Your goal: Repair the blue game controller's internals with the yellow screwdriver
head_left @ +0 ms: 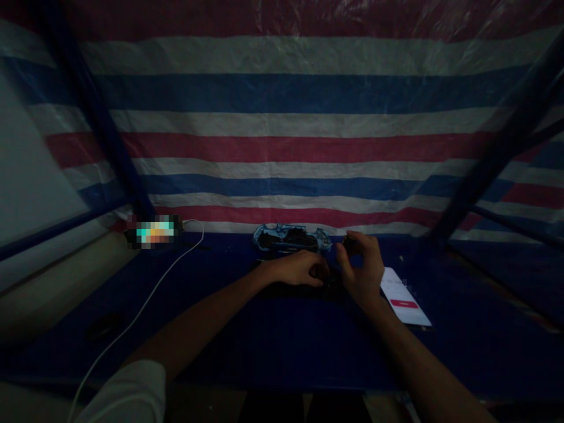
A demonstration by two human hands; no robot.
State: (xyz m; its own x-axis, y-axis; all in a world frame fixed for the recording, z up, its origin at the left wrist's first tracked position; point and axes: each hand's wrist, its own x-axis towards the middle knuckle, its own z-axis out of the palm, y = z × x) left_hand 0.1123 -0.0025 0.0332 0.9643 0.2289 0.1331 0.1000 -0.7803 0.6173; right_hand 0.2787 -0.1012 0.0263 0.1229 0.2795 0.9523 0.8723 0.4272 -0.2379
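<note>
My left hand (pixel 304 269) rests over a long dark object (pixel 286 289) lying on the blue tabletop. Its fingers are curled down at that object's right end; what they grip is too dark to make out. My right hand (pixel 365 264) is raised just to the right, thumb and fingers bent around a small dark piece (pixel 349 241) whose kind is unclear. Behind the left hand lies a light-blue toy car body shell (pixel 324 239), its dark hollow inside showing. It is apart from both hands.
A phone (pixel 405 298) with a lit white screen lies right of my right wrist. At the back left stands a lit, blurred-out device (pixel 154 232). A white cable (pixel 165 273) runs from there to the front edge. Blue posts (pixel 99 117) and a striped sheet (pixel 264 94) bound the table.
</note>
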